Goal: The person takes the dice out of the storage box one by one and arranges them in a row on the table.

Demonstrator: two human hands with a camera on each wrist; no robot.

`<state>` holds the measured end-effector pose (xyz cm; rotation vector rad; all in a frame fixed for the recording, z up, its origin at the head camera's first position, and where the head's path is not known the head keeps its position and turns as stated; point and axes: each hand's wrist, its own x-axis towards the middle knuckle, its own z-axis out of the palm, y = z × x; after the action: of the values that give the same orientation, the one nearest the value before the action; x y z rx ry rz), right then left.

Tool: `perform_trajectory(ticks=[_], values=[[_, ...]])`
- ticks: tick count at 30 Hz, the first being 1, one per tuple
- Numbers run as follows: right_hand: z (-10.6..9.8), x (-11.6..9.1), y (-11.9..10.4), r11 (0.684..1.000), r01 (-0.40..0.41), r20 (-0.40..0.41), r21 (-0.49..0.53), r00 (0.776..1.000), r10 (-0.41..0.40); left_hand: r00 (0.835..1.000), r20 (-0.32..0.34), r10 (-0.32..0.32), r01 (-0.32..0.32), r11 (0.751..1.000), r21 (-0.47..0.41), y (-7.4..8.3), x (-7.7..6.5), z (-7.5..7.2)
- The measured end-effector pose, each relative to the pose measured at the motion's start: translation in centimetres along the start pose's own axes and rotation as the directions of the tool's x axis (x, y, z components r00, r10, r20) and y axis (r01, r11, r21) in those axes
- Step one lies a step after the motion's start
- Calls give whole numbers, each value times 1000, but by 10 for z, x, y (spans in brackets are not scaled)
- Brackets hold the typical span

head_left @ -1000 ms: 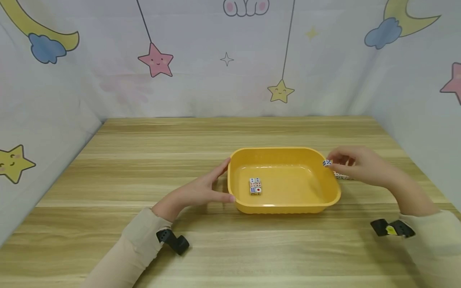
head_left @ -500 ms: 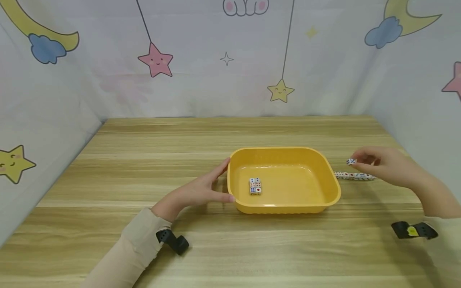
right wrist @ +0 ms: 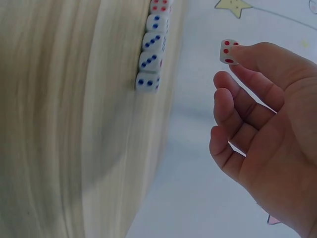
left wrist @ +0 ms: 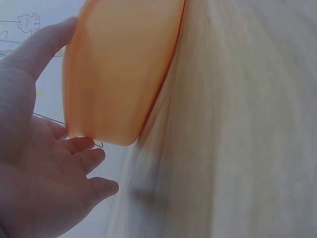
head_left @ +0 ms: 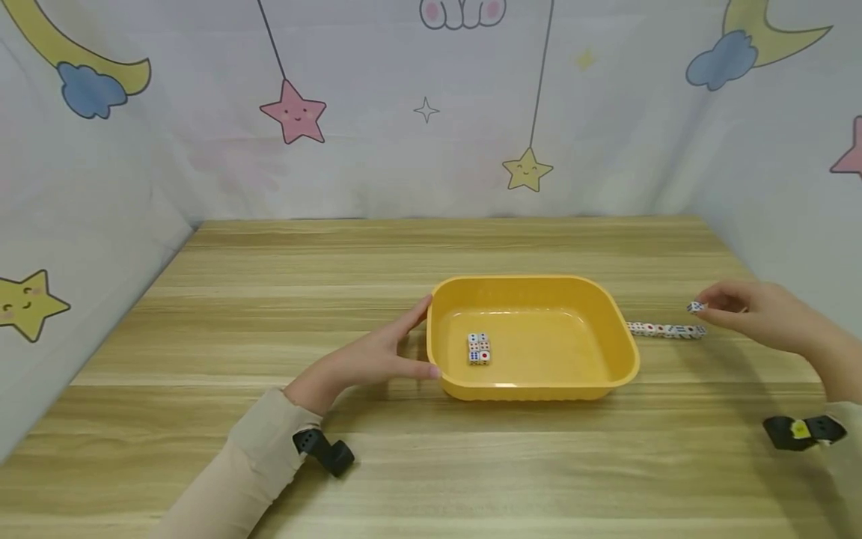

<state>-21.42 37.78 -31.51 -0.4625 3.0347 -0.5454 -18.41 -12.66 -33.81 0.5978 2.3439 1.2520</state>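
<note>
My right hand point(head_left: 761, 311) pinches a white die point(head_left: 697, 307) between thumb and fingertip, raised off the table. In the right wrist view this die point(right wrist: 228, 52) shows red pips, and the other fingers are loosely bent. Below and left of that hand a row of dice point(head_left: 667, 331) lies on the table, its left end hidden behind the yellow tray point(head_left: 532, 391). Several dice point(head_left: 479, 349) sit together on the tray's floor, left of its middle. My left hand point(head_left: 367, 359) touches the tray's left end with extended thumb and fingers; the left wrist view shows them against the tray's wall point(left wrist: 114, 74).
Wood-grain table point(head_left: 303, 284) surface surrounds the tray. A pale curtain point(head_left: 377, 150) with stars and moons hangs behind and along both sides. Each wrist wears a black strap point(head_left: 323, 451).
My right hand has moved right with the die, from beside the tray's right rim to above the row's right end. More of the row shows. The left hand and tray stay put.
</note>
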Motion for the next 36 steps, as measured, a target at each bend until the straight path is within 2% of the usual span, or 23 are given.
perform_trajectory(ticks=[2, 13, 23, 31, 36], values=[[0, -1, 8, 1000, -7, 6, -8, 1000, 7, 1000, -7, 8, -8, 1000, 4, -8, 4, 1], [8, -5, 38, 999, -29, 35, -22, 999, 30, 1000, -6, 4, -4, 1000, -4, -8, 4, 1], [15, -4, 43, 995, -103, 88, -15, 991, 104, 1000, -7, 0, 0, 1000, -8, -8, 3, 1], [19, -3, 44, 995, -87, 103, -41, 991, 91, 1000, -3, -13, 13, 1000, -10, -7, 3, 1], [20, -2, 42, 996, -79, 123, -32, 989, 82, 999, 7, -32, 32, 999, -11, 5, -2, 0]])
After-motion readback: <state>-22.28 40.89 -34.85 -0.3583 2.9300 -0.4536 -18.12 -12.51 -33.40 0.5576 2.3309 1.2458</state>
